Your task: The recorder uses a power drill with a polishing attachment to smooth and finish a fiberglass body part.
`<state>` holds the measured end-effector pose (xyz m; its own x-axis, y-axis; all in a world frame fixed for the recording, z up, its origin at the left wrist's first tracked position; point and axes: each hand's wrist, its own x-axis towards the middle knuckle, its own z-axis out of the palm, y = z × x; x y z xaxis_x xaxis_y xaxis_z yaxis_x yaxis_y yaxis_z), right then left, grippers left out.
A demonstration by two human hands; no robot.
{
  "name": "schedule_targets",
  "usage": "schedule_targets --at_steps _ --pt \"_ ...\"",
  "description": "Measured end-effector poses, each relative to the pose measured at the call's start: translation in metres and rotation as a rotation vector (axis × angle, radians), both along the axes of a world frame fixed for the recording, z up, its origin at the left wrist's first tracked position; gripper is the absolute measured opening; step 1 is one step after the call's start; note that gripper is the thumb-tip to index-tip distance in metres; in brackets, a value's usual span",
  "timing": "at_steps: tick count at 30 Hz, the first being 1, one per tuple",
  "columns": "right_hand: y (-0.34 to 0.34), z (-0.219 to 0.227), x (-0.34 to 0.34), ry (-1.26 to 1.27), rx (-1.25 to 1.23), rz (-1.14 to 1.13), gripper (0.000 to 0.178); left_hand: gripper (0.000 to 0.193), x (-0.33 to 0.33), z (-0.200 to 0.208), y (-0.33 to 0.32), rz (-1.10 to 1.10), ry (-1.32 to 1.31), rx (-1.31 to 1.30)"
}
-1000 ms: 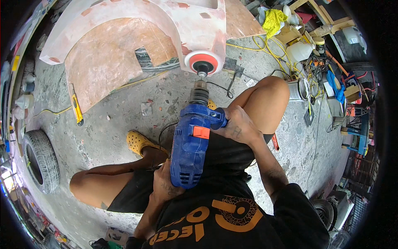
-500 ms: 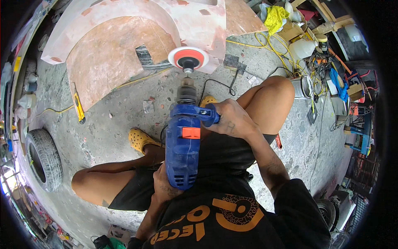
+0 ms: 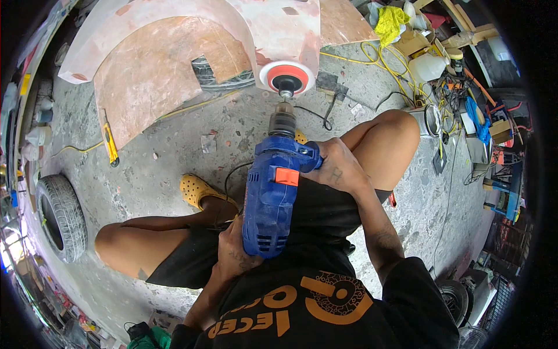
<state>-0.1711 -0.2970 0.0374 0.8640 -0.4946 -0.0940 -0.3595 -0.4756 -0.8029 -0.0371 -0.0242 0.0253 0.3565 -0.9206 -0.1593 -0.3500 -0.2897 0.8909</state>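
Observation:
Both my hands hold a blue power drill (image 3: 268, 198) with an orange switch on top. My left hand (image 3: 233, 247) is closed round its rear handle, which the body largely hides. My right hand (image 3: 336, 166) wraps round the side handle near the chuck. In the chuck sits a round sanding disc pad (image 3: 286, 77), red and black with a white rim. The disc is up against the lower edge of a curved, pinkish-white body panel (image 3: 285, 35); whether it presses firmly I cannot tell.
A plywood sheet (image 3: 145, 75) lies under the panel, with a yellow utility knife (image 3: 109, 145) on it. A tire (image 3: 61, 218) stands at left. Yellow cord (image 3: 378, 58), a white jug (image 3: 427, 68) and a metal can (image 3: 428, 120) crowd the right. A yellow clog (image 3: 195, 191) is on my foot.
The drill and both hands have shifted right. The disc has moved right along the panel's lower edge and a little lower in view. Both grips stay the same.

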Motion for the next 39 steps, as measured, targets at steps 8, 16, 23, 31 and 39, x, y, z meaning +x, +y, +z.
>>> schedule_targets --at_steps 8,16,23,31,39 --pt "-0.002 0.001 -0.001 0.005 -0.027 0.011 0.017 0.072 0.000 -0.001 -0.001 -0.016 0.026 -0.048" --pt "-0.001 0.002 -0.001 -0.011 -0.039 -0.005 0.018 0.063 -0.001 0.004 -0.004 -0.015 -0.025 -0.017" --pt "-0.001 -0.001 -0.002 0.029 -0.011 -0.008 0.022 0.072 0.002 0.004 -0.003 -0.056 -0.025 -0.017" --pt "-0.001 0.001 0.001 0.030 -0.006 -0.007 0.023 0.069 0.001 0.001 -0.002 -0.008 0.048 -0.016" --pt "-0.003 -0.001 0.021 0.013 -0.128 0.102 0.024 0.073 0.001 -0.005 0.012 0.062 0.051 0.075"
